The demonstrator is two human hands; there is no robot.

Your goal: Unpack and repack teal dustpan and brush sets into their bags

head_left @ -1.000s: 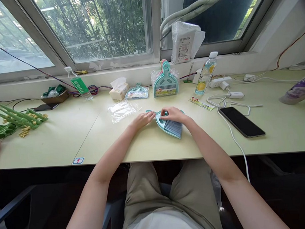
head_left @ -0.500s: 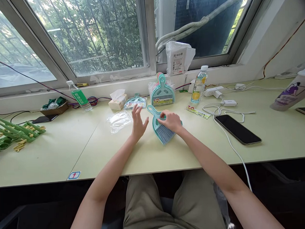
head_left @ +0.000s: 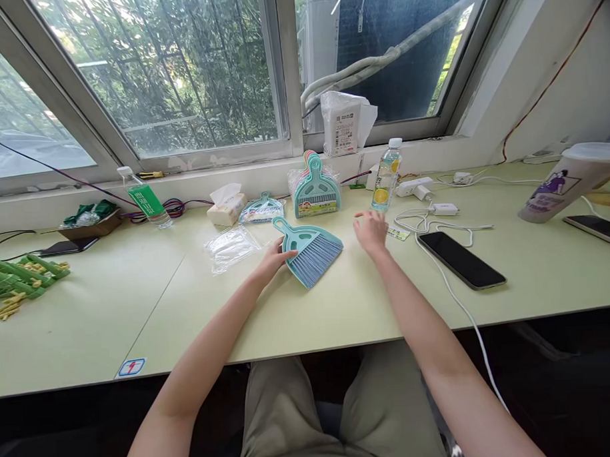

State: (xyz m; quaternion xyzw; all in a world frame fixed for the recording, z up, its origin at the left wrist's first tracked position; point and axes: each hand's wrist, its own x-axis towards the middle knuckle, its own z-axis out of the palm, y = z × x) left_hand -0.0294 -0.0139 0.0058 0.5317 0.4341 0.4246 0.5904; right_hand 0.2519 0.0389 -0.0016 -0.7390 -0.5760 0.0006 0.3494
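A teal dustpan (head_left: 296,237) with a grey-blue bristled brush (head_left: 317,258) lying in it rests at the middle of the table, its handle toward the back left. My left hand (head_left: 275,259) grips the left edge of the dustpan, thumb on top. My right hand (head_left: 371,231) is over a printed yellow-green card (head_left: 398,234), fingers bent down on its left part; the fingertips are partly hidden. Behind stands a stack of packed dustpan sets (head_left: 316,191), beside another bagged set (head_left: 262,208). A clear plastic bag (head_left: 230,248) lies to the left.
Along the back are a tissue pack (head_left: 227,204), a green-labelled bottle (head_left: 146,199) and a lemon-drink bottle (head_left: 386,176). To the right lie a phone (head_left: 461,260), white cables and a large cup (head_left: 566,183). Green pieces (head_left: 21,278) sit at the left.
My right hand has left the brush and moved right to the card. My left hand has taken hold of the dustpan, which is turned so its bristles point more to the right.
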